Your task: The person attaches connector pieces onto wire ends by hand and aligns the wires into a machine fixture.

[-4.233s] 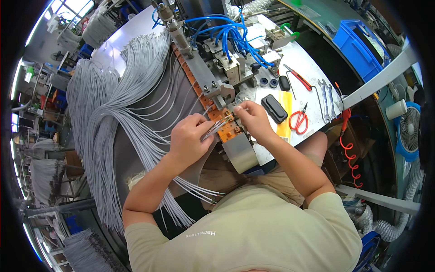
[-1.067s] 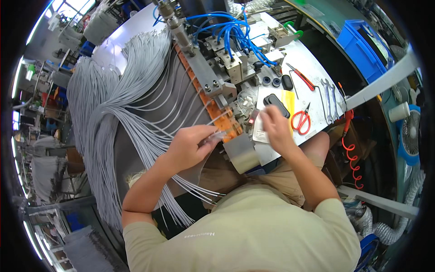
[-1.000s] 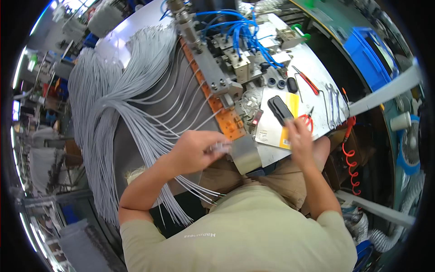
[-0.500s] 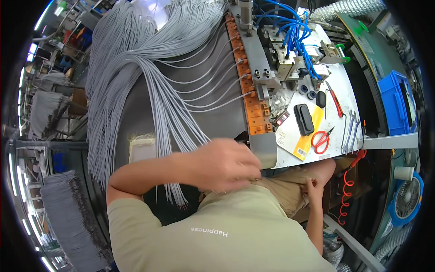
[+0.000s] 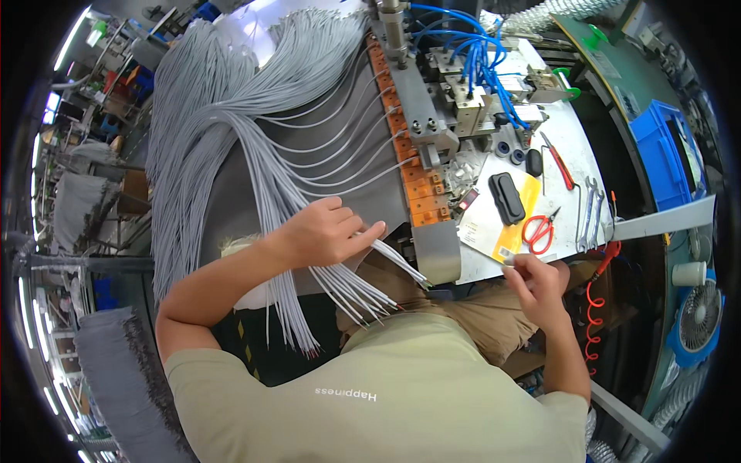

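Note:
Bent over the thick bundle of grey cables [image 5: 255,158], my left hand [image 5: 328,231] has its fingers curled round some of them. The cut ends fan out below it, and a separate bunch runs from under the thumb toward the machine's near corner. My right hand [image 5: 536,285] is raised at the near edge of the white worktop [image 5: 559,220], just below a yellow and white booklet [image 5: 494,224]. Its fingers are half bent, the thumb stands apart from them, and nothing shows in between. Several single cables lead into an orange slotted fixture strip [image 5: 417,185].
Red-handled scissors [image 5: 539,231], a black case [image 5: 506,199], a red-handled tool [image 5: 562,163] and wrenches [image 5: 590,212] lie on the worktop. Behind stands a machine with blue air hoses [image 5: 482,54]. A blue bin [image 5: 668,154] and a fan [image 5: 695,320] are at the right.
My left hand has moved left and up onto the cables, spreading some ends to the right. My right hand has risen from my leg to the worktop edge. The view has shifted slightly.

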The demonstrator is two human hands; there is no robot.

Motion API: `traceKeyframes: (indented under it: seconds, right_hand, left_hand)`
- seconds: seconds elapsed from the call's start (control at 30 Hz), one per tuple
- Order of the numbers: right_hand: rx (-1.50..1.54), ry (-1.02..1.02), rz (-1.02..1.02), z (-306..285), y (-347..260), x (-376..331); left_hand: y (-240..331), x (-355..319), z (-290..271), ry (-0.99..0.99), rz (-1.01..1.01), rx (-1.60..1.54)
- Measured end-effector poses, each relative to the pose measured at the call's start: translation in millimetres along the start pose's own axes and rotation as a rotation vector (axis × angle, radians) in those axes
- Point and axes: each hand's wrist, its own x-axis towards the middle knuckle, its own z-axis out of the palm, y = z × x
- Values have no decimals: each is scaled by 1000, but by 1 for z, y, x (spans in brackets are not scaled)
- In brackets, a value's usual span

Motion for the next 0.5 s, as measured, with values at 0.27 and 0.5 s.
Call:
traceKeyframes:
  seconds: [0.27,0.5]
  right_hand:
    - [372,173,31,56,-10,65]
    - [237,426,-265,102,-31,83]
  left_hand:
    - [17,54,-20,7,122,-492]
    - [-11,66,4,-59,-707,-1689]
